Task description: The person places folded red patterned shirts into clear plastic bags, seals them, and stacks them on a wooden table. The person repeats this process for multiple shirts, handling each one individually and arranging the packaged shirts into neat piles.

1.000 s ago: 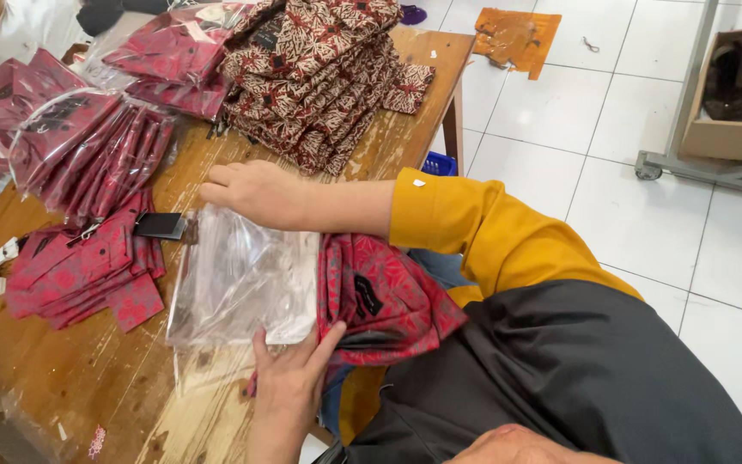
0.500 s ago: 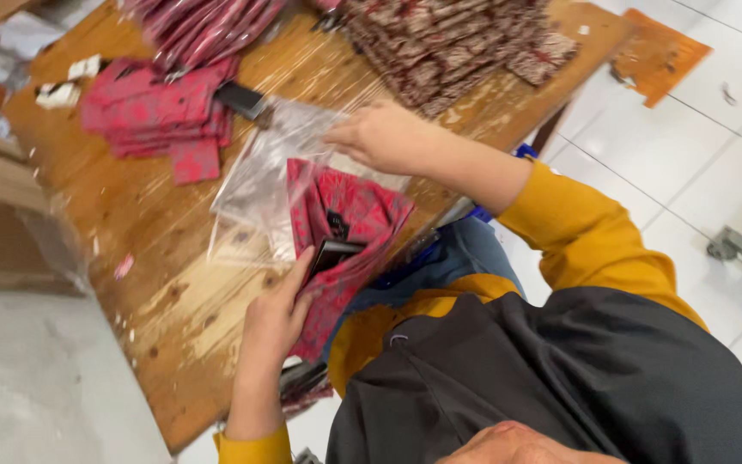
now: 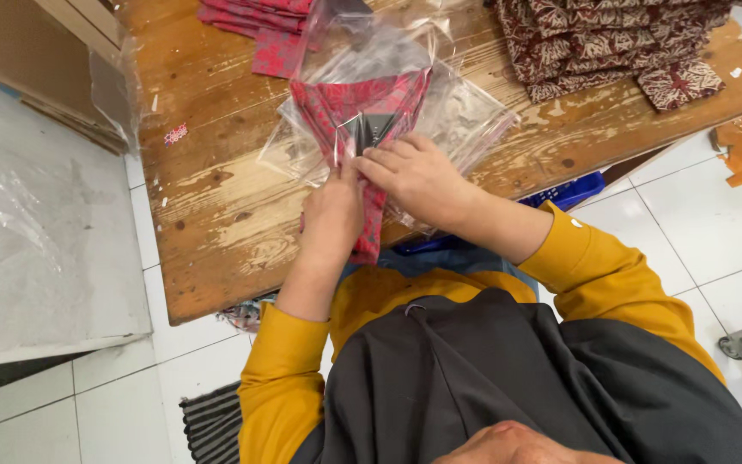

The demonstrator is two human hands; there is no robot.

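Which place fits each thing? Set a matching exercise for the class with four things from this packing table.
Things:
1. red patterned cloth
2. clear plastic bag
3. stack of dark patterned cloths
4. blue crate

Places:
A. under the table edge
B. top right of the wooden table
C. partly inside the bag, held by both hands
D. around the red cloth, flat on the table

Pairs: 1-C, 2-D, 3-B, 4-A

I saw bare table left of my hands, open for passing. Ahead, red cloths and the patterned stack at far right blocked the way.
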